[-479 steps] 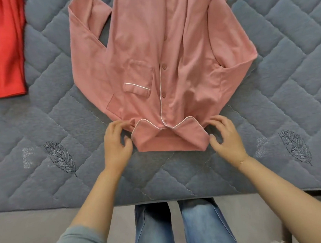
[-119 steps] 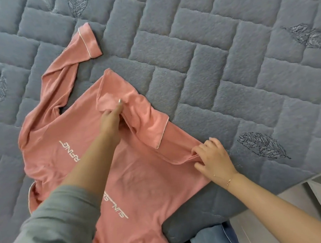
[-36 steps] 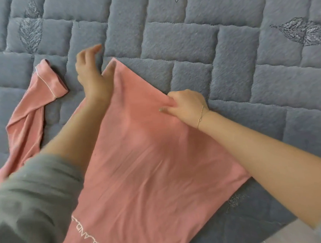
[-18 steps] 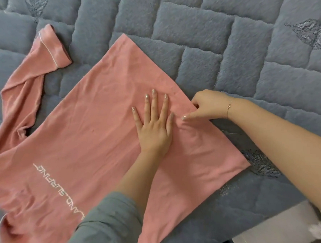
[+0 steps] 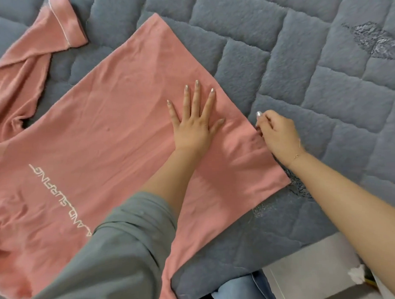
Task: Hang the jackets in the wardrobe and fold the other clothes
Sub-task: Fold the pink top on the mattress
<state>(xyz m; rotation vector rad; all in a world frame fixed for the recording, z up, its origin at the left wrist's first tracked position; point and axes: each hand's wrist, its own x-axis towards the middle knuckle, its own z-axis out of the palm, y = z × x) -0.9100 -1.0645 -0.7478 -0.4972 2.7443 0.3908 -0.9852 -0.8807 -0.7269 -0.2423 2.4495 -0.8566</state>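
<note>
Left hand (image 5: 194, 124) flat, fingers spread, pressing pink pyjama top (image 5: 97, 139); right hand (image 5: 277, 135) pinches its edge. White lettering upside down, only partly readable.

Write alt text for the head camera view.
A left hand presses flat on a pink pajama top spread back-up on a grey quilted mattress, while the right hand pinches its folded edge.

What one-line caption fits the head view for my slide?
Left hand pressed flat on a pink pajama top lying back-up on a grey quilted mattress, right hand pinching its folded edge.
</note>
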